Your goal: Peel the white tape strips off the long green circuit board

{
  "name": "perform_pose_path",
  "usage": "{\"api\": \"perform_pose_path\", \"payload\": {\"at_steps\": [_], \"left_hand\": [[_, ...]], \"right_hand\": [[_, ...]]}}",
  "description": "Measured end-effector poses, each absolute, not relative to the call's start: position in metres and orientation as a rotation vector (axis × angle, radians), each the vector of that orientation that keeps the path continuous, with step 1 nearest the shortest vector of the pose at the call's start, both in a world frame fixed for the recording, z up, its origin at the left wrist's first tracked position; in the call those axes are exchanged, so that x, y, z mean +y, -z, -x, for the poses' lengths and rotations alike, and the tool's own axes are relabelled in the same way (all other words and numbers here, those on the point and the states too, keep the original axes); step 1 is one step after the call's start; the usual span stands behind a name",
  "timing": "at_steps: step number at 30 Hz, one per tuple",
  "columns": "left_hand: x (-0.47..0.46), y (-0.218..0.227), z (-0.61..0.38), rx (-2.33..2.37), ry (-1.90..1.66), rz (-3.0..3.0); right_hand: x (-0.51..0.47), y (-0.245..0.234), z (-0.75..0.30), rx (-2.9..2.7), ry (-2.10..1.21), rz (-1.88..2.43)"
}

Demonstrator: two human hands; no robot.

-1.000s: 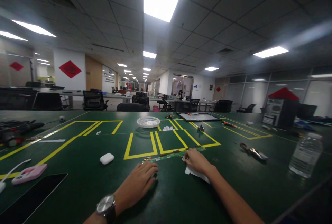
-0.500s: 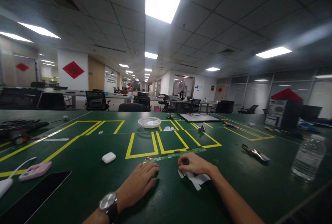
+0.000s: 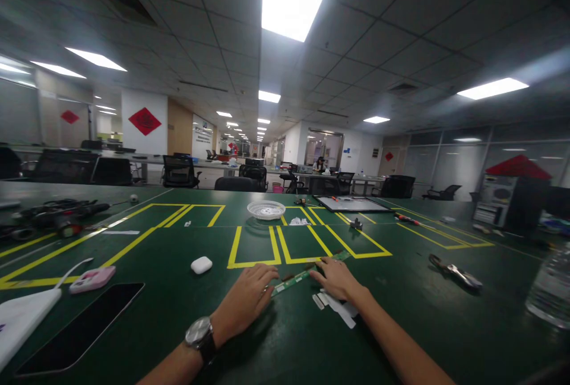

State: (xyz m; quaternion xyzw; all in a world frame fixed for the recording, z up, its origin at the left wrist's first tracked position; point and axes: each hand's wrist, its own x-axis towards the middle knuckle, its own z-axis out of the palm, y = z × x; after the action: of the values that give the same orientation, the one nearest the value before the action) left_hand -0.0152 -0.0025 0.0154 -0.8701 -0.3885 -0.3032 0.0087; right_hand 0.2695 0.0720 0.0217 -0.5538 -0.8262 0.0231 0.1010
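A long narrow green circuit strip (image 3: 291, 280) lies slanted on the green table mat (image 3: 178, 302), just before the yellow tape boxes. My right hand (image 3: 335, 278) is closed over the strip's middle, fingers arched down onto it. White paper scraps (image 3: 339, 308) lie under and beside that wrist. My left hand (image 3: 246, 297), with a wristwatch (image 3: 199, 334) above it, rests flat on the mat with its fingers stretched out. Its fingertips touch the strip's near left end.
A white earbud case (image 3: 201, 264), a pink gadget (image 3: 92, 278), a black tablet (image 3: 80, 328) and a white block (image 3: 22, 319) lie left. Pliers (image 3: 455, 271) and a water bottle (image 3: 550, 287) are right. A white basket (image 3: 266, 210) and a flat panel (image 3: 351, 203) sit farther back.
The strip has swung from lying along the yellow tape to a slant, its left end nearer me. My right hand shifted onto it, off the paper. My view turned slightly left.
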Motion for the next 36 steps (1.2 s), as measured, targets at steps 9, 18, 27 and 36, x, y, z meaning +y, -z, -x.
{"api": "perform_pose_path", "payload": {"at_steps": [9, 18, 27, 36], "left_hand": [[-0.007, -0.012, 0.010, -1.268, 0.957, 2.795], [-0.016, -0.010, 0.004, -1.107, 0.684, 3.043], [-0.015, -0.006, 0.001, -1.288, 0.653, 2.973], [-0.013, -0.013, 0.007, -1.253, 0.456, 3.004]], "right_hand": [[0.033, -0.037, -0.235, -2.634, -0.472, 0.879], [0.036, -0.055, -0.266, -2.662, -0.482, 0.977], [0.043, -0.055, -0.287, -2.766, -0.585, 1.164], [0.055, -0.042, -0.283, -2.620, -0.665, 1.219]]}}
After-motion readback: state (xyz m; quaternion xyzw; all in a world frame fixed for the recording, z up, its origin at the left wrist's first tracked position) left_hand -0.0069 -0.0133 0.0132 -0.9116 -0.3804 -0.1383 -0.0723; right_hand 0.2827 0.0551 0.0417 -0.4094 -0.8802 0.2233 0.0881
